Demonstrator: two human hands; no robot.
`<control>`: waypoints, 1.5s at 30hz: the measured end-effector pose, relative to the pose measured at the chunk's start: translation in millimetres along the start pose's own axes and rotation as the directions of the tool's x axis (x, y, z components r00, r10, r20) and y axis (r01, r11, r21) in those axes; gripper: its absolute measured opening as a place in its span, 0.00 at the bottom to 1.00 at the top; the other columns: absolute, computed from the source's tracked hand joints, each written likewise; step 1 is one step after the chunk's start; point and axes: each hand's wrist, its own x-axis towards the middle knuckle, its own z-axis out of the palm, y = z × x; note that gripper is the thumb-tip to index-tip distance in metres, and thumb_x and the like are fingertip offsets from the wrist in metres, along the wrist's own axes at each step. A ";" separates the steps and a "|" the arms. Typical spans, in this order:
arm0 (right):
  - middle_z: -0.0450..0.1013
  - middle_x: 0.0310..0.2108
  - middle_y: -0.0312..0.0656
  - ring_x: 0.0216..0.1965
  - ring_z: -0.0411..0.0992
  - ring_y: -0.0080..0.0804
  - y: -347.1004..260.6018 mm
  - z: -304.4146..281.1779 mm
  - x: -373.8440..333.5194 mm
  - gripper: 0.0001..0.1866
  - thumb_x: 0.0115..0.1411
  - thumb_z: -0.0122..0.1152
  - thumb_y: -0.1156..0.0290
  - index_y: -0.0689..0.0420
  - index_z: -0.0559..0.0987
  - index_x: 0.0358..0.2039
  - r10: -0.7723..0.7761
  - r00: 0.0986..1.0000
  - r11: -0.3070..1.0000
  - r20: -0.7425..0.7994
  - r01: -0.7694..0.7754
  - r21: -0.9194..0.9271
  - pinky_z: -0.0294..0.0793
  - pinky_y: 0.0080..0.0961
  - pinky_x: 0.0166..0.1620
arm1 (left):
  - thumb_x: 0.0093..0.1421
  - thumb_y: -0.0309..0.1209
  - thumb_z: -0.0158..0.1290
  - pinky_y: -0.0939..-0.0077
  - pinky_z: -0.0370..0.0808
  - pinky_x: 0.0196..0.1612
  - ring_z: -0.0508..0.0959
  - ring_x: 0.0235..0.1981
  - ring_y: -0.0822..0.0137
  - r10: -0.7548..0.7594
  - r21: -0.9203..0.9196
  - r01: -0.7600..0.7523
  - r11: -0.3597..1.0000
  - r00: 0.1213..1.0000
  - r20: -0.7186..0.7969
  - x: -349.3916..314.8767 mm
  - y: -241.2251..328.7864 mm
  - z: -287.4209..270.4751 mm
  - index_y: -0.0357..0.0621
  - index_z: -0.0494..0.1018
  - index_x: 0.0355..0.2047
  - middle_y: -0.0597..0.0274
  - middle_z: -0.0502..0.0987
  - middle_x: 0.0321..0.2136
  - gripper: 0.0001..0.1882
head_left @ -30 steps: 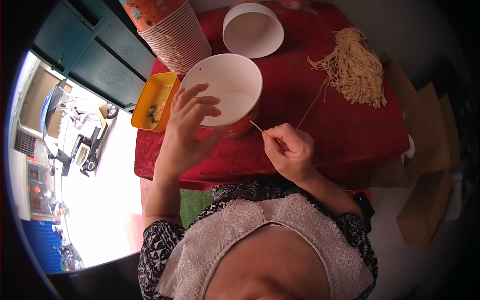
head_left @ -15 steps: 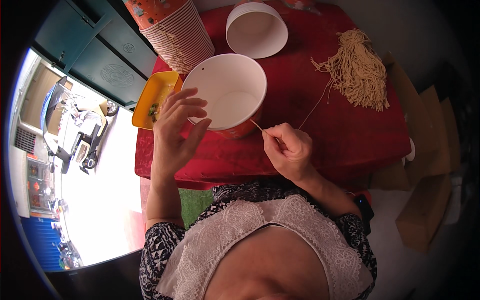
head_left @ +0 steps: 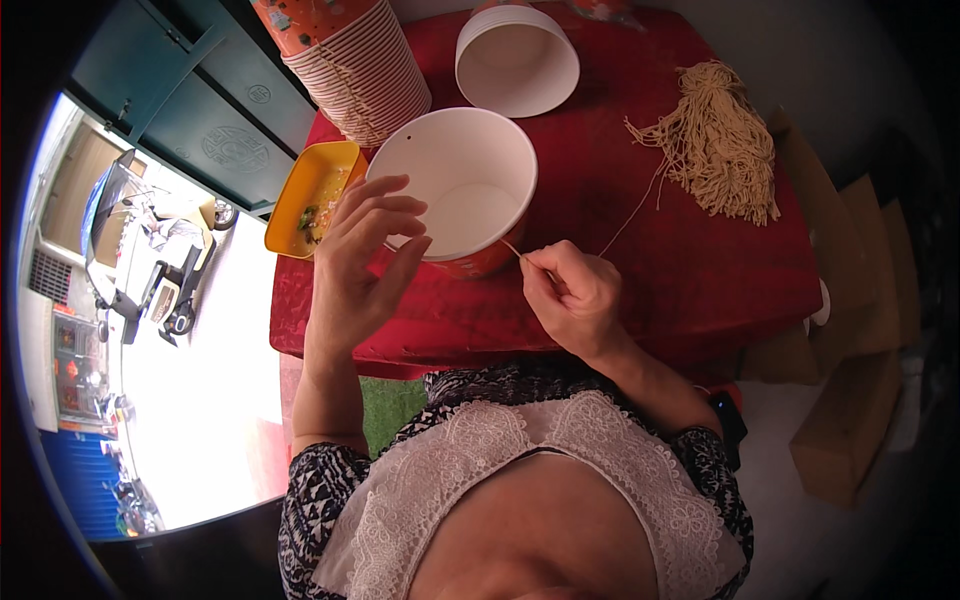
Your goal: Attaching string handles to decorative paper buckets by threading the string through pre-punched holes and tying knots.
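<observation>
A large paper bucket (head_left: 460,145), white inside with an orange-red outside, sits on the red cloth in front of me. Its mouth faces up, and a small dark hole shows near the left of its far rim. My right hand (head_left: 575,290) pinches a beige cord (head_left: 512,247) close to the bucket's near right side. The cord's thin tail runs from that hand toward the bundle of cords (head_left: 715,145) at the right. My left hand (head_left: 365,250) is raised by the bucket's left rim, fingers apart, holding nothing.
A yellow tray (head_left: 290,215) with small bits in it stands left of the bucket. Behind are a tall stack of paper buckets (head_left: 375,75) and a white tub (head_left: 520,65) lying tilted. The red-covered table (head_left: 640,290) ends near my waist. Cardboard (head_left: 845,425) leans at the right.
My right hand has shifted slightly left and up toward the bucket with the cord. My left hand has moved a little to the right.
</observation>
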 end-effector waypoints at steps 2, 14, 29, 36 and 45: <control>0.64 0.13 0.35 0.13 0.65 0.21 -1.5 -0.3 3.0 0.09 0.52 0.62 0.85 0.59 0.72 0.24 0.000 1.000 1.000 0.009 0.001 -0.029 0.62 0.20 0.18 | 0.50 0.20 0.59 0.55 0.66 0.58 0.74 0.53 0.52 0.010 -0.008 -0.010 1.000 1.000 0.019 4.5 2.0 -0.3 0.39 0.73 0.30 0.57 0.79 0.38 0.07; 0.67 0.14 0.37 0.14 0.67 0.18 2.2 13.4 16.3 0.08 0.52 0.62 0.85 0.61 0.72 0.24 -0.020 1.000 0.999 -0.001 0.020 -0.040 0.63 0.19 0.18 | 0.56 0.23 0.52 0.60 0.68 0.56 0.71 0.54 0.51 0.179 -0.135 -0.132 0.982 0.875 0.450 54.4 -7.6 10.9 0.38 0.74 0.48 0.50 0.75 0.45 0.17; 0.66 0.14 0.34 0.16 0.64 0.16 4.1 7.9 13.8 0.08 0.59 0.60 0.77 0.60 0.72 0.23 0.188 0.979 0.969 0.081 -0.199 0.149 0.61 0.20 0.19 | 0.56 0.26 0.53 0.71 0.71 0.32 0.76 0.26 0.63 0.035 -0.217 0.149 0.965 0.746 0.665 61.7 -5.8 17.5 0.36 0.77 0.30 0.55 0.78 0.23 0.06; 0.69 0.14 0.33 0.18 0.64 0.18 -8.2 -18.2 48.8 0.25 0.62 0.51 0.57 0.64 0.78 0.18 0.634 0.597 0.619 0.492 -0.773 0.140 0.62 0.21 0.24 | 0.55 0.26 0.54 0.69 0.71 0.30 0.76 0.24 0.61 -0.042 -0.201 0.185 0.962 0.828 0.560 39.8 11.1 17.8 0.37 0.77 0.27 0.55 0.77 0.22 0.05; 0.67 0.12 0.31 0.14 0.60 0.15 -3.1 -9.6 61.9 0.16 0.57 0.55 0.70 0.65 0.78 0.15 0.588 0.584 0.649 0.559 -0.753 0.105 0.57 0.20 0.18 | 0.54 0.27 0.55 0.59 0.72 0.30 0.78 0.25 0.49 -0.067 -0.110 0.131 0.985 0.889 0.454 36.7 16.8 10.1 0.38 0.78 0.27 0.48 0.77 0.21 0.06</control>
